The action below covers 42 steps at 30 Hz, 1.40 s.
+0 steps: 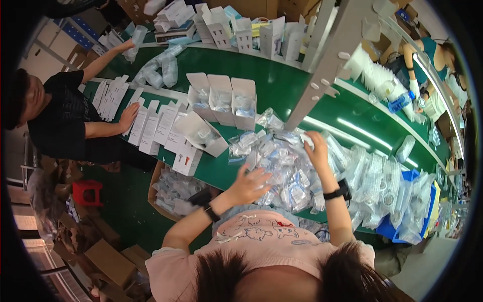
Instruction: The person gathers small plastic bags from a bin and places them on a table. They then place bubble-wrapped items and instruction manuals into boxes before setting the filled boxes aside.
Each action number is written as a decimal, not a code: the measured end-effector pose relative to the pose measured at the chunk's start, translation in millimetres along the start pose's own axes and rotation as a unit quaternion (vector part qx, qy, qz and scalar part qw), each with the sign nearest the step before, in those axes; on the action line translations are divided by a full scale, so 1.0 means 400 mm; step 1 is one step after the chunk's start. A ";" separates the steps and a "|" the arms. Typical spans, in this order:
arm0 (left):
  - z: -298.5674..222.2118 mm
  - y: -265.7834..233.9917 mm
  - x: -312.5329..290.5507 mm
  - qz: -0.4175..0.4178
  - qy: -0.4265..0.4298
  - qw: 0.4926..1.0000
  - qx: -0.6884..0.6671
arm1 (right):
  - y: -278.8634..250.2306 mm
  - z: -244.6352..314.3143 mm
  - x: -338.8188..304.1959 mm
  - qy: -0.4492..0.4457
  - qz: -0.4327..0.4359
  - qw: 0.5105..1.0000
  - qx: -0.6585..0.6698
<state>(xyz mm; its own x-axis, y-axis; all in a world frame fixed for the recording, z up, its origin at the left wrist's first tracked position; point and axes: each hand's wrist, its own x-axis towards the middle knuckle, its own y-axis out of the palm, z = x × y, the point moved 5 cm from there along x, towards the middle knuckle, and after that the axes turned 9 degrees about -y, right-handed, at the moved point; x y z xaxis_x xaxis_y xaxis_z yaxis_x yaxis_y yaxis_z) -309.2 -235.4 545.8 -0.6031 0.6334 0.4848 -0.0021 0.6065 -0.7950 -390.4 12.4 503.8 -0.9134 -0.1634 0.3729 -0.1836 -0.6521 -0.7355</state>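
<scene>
A heap of small clear plastic packets [284, 173] with white and bluish contents lies on the green table before me. Over its near left side is my left hand [249, 185], slightly blurred, fingers spread and nothing held. My right hand [317, 151] is at the heap's far right side, with thumb and fingers curled around the edge of a whitish plastic packet [303, 138]; its contents are too small to make out. Left of the heap stand open white boxes [243, 121] with packets inside. Another open box [214, 146] tilts toward me.
Bagged clear plastic parts [375, 176] and a blue bin [427, 206] lie to the right. A metal post [322, 70] rises beyond the heap. Left, a co-worker's hand [130, 117] rests by flat white cartons [146, 128]. A cardboard box [161, 201] of bagged parts stands below the table edge.
</scene>
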 end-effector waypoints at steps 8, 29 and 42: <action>0.408 -0.560 0.095 -0.299 -0.370 0.870 -0.130 | 0.180 0.205 0.175 0.008 -0.029 0.975 0.220; 1.060 -0.369 0.376 -0.343 -0.416 0.839 -0.072 | 0.331 -0.119 0.634 0.215 -0.369 0.892 0.145; 1.131 -0.344 0.372 -0.275 -0.539 0.793 -0.071 | 0.414 0.220 0.417 -0.067 -0.112 0.912 0.388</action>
<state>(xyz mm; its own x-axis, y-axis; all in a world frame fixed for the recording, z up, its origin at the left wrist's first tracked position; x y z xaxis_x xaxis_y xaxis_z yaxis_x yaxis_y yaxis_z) -759.4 -441.8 562.4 -0.8737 -0.4779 0.0905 -0.4579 0.7453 -0.4846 -541.1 -188.1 493.9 -0.8226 -0.0160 0.5684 -0.0009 -0.9996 -0.0296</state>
